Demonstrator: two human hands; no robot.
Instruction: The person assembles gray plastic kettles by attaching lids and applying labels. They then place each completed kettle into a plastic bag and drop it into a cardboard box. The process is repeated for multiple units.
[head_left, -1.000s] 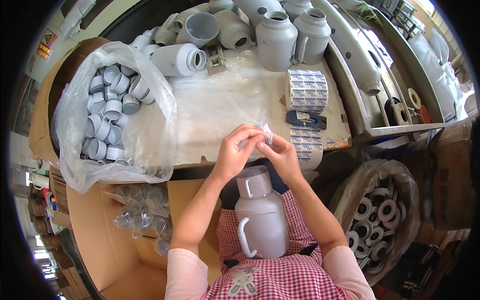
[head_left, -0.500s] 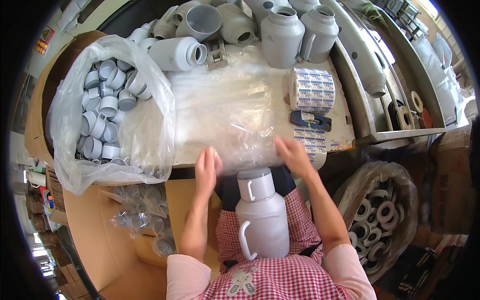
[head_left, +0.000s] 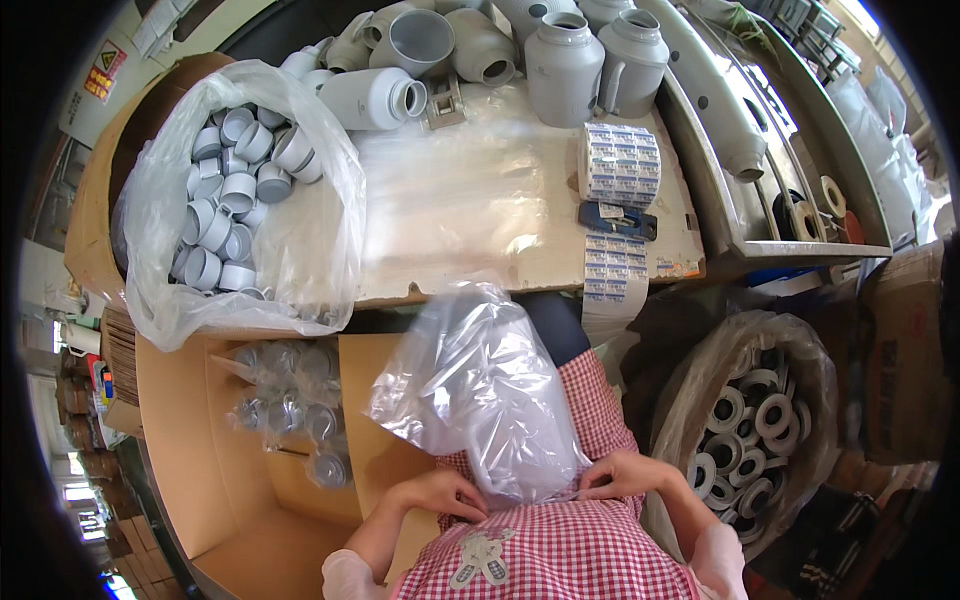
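A clear plastic bag (head_left: 430,375) covers the grey handled flask (head_left: 525,440) on my lap, whose body shows only dimly through the shiny film. The bag's far end sticks up loosely, and a fold of it spreads out to the left. Close to my apron, my left hand (head_left: 443,493) has its fingers curled at the bag's near-left edge. My right hand (head_left: 628,474) pinches the bag's near-right edge between thumb and fingers. The flask's handle and cup lid are blurred by the film.
On the worktable (head_left: 450,220) are several grey flask bodies (head_left: 563,70), a label roll (head_left: 620,165) and a blue cutter (head_left: 618,220). A lined box holds grey cups (head_left: 238,190). Left of me, an open carton (head_left: 210,450) contains bagged flasks (head_left: 290,410); grey rings (head_left: 750,425) fill a bag at right.
The bag has come down from the table's edge over the flask, covering it. Both hands have moved back toward my waist, along with the bag's edge.
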